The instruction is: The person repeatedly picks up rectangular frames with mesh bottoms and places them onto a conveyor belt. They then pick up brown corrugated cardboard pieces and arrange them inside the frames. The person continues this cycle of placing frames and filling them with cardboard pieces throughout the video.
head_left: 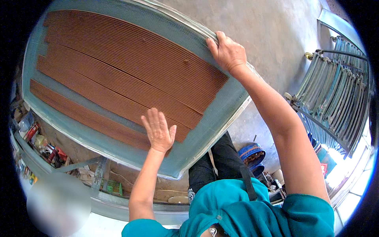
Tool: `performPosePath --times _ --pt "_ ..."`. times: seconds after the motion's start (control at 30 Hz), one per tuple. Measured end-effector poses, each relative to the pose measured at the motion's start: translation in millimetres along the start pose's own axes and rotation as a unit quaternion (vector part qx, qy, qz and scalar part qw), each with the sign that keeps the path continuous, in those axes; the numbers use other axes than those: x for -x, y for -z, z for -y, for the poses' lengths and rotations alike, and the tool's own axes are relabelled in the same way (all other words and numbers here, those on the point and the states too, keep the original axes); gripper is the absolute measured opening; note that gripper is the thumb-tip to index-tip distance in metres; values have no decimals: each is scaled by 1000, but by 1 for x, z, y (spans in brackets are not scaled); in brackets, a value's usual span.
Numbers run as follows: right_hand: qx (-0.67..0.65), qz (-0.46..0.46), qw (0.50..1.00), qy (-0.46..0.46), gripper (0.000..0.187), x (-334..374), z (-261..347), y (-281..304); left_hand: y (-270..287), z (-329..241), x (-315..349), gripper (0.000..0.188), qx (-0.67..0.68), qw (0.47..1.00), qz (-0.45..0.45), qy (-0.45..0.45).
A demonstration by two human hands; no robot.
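A large mesh tray point(233, 98) with a pale rim and grey-green netting fills the upper left. Many thin brown sticks point(130, 59), much like incense sticks, lie on it side by side in broad flat sheets. A narrower strip of them point(87, 114) runs along the nearer side, parted by a gap of bare netting. My right hand point(229, 51) is closed around the tray's rim at its far right side, thumb on the netting side. Over the near edge of the sticks my left hand point(158, 132) is spread flat, fingers stretched out, holding nothing; whether it presses on them I cannot tell.
A rack of stacked mesh frames point(331, 91) stands at the right on the concrete floor point(272, 23). Blue round containers point(251, 155) sit beside my legs. Assorted clutter point(47, 148) and a green basket point(111, 187) lie below the tray at the left. A blurred patch covers the lower left.
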State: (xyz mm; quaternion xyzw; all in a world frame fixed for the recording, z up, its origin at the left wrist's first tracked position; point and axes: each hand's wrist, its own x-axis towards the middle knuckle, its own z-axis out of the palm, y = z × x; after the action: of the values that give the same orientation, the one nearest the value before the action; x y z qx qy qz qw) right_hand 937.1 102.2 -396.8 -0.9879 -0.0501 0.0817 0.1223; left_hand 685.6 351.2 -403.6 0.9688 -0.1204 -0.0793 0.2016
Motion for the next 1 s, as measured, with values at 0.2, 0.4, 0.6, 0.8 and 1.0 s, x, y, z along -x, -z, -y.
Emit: performPosePath --times 0.2,0.4,0.6,0.8,1.0 --pt "8 14 1000 -4 45 2 1 1 -7 -12 51 80 -6 996 78 -41" --pt "13 -1 1000 -3 46 1 0 1 7 -31 43 77 56 987 126 -87" --pt "-2 4 1000 0 45 0 -2 -1 -10 -43 -2 74 50 973 211 -75" --pt "-12 3 1000 -2 44 1 -2 2 -10 -43 -4 72 52 988 95 -111" --pt "-10 26 999 -17 44 0 0 7 -22 -53 -36 75 70 989 45 -125"
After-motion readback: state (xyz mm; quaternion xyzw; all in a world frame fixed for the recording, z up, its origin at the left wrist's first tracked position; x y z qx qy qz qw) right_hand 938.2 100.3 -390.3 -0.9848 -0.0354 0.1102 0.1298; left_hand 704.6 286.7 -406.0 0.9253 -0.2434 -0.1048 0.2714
